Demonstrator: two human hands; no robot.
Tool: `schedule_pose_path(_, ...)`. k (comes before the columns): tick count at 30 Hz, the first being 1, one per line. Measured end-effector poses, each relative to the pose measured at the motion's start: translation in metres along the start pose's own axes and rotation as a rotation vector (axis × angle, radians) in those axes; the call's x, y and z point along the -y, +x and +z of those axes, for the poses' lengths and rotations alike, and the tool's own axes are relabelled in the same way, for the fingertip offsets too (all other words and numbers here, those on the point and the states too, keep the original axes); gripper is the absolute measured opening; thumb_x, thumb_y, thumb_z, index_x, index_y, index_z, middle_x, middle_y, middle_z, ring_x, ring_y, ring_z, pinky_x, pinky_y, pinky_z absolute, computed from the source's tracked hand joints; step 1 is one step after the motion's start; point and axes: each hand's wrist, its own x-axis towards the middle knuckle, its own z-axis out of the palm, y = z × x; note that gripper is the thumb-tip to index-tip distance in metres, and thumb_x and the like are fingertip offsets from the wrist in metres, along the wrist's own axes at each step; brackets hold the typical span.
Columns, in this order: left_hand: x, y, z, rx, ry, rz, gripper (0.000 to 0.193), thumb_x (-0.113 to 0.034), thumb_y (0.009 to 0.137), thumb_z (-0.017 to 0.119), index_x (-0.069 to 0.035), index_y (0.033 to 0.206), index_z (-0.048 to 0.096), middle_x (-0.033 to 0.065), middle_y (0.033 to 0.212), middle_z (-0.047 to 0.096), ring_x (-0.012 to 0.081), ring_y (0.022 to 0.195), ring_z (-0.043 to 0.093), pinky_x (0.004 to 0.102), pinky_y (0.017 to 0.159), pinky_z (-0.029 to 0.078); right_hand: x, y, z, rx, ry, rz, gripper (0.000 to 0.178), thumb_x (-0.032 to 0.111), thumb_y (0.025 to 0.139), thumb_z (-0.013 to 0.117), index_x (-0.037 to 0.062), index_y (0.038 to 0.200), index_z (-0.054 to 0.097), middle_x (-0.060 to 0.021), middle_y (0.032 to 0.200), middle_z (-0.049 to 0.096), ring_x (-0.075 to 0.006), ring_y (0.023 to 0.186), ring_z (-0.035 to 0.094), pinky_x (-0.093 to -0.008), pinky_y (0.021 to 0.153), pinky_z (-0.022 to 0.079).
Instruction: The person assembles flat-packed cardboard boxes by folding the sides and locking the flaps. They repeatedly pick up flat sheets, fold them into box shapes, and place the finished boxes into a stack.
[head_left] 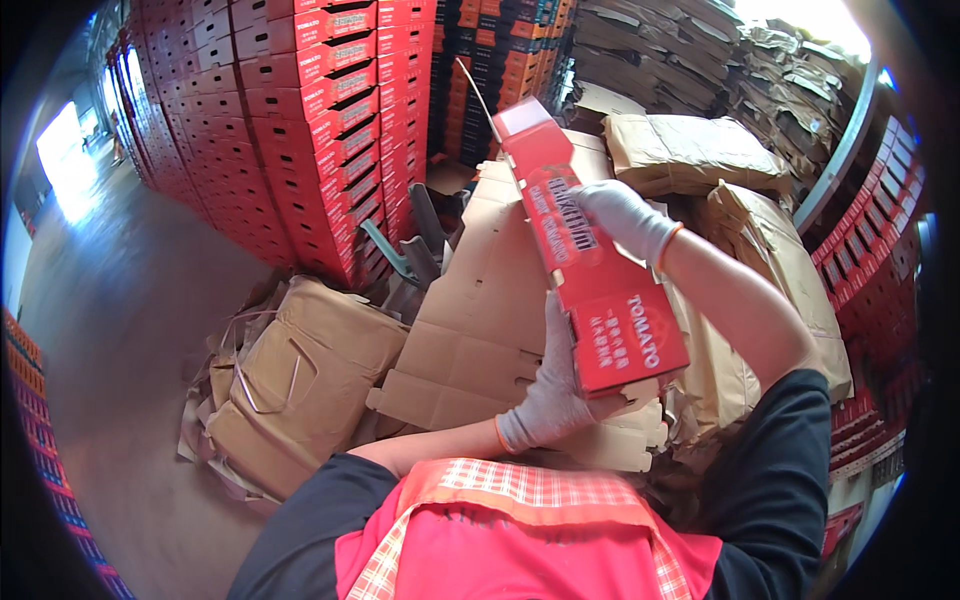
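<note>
A red printed cardboard box [590,250], partly folded, is held up at a slant in front of me. My left hand [556,395], in a pale grey work glove, grips its near lower end, with the fingers partly hidden behind the board. On the long printed side, my right hand [622,218], gloved the same way, has its fingers curled against the panel. A thin edge of board sticks out past the box's far end. Below it lie flat brown cardboard blanks [468,320] with slots and fold lines.
Tall stacks of red boxes [330,140] rise at the far left. Brown paper-wrapped bundles [310,365] lie to the left, with further wrapped bundles [690,155] to the right. Piled flat cardboard [650,50] stands at the back. More red boxes [870,220] line the right.
</note>
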Motion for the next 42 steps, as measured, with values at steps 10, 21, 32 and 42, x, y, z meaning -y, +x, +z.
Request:
schedule_pose_path(10, -0.034, -0.036, -0.138, 0.474, -0.095, -0.11, 0.051, -0.02, 0.09, 0.072, 0.0, 0.134, 0.057, 0.0172, 0.122, 0.066, 0.031, 0.112, 0.063, 0.0381, 0.1, 0.046, -0.204, 0.05, 0.008, 0.0, -1.297, -0.53, 0.008, 0.023, 0.079, 0.065, 0.0154, 0.079, 0.07, -0.0048, 0.087, 0.07, -0.0239, 0.084, 0.068, -0.0413, 0.076, 0.051)
schedule_pose_path(21, 0.104, -0.011, -0.196, 1.062, 0.98, 0.503, 0.103, -0.058, 0.06, 0.079, -0.014, 0.146, 0.043, 0.0103, 0.156, 0.035, 0.0313, 0.145, 0.03, 0.0624, 0.116, 0.021, -0.279, -0.122, -0.015, 0.478, -1.206, -0.746, 0.061, 0.025, 0.071, 0.073, 0.0201, 0.13, 0.057, -0.0073, 0.144, 0.045, -0.0273, 0.125, 0.051, -0.0421, 0.091, 0.047)
schedule_pose_path(32, 0.106, 0.076, -0.111, 0.366, 0.69, 0.329, 0.052, -0.041, 0.086, 0.07, -0.009, 0.049, 0.05, 0.0144, 0.052, 0.046, 0.0339, 0.05, 0.05, 0.0433, 0.049, 0.039, -0.264, -0.113, -0.008, -0.372, -0.386, -0.501, 0.044, 0.028, 0.073, 0.084, 0.007, 0.106, 0.065, -0.0132, 0.089, 0.07, -0.028, 0.075, 0.069, -0.0349, 0.067, 0.056)
schedule_pose_path(42, 0.013, -0.006, -0.152, 1.52, 0.068, -0.36, 0.074, -0.046, 0.087, 0.067, 0.003, 0.138, 0.045, 0.0256, 0.131, 0.054, 0.0395, 0.124, 0.051, 0.0422, 0.099, 0.045, -0.2, -0.207, -0.003, 1.063, -0.143, -0.195, 0.074, 0.042, 0.081, 0.073, 0.0101, 0.142, 0.045, -0.0238, 0.117, 0.065, -0.0379, 0.109, 0.064, -0.0438, 0.094, 0.049)
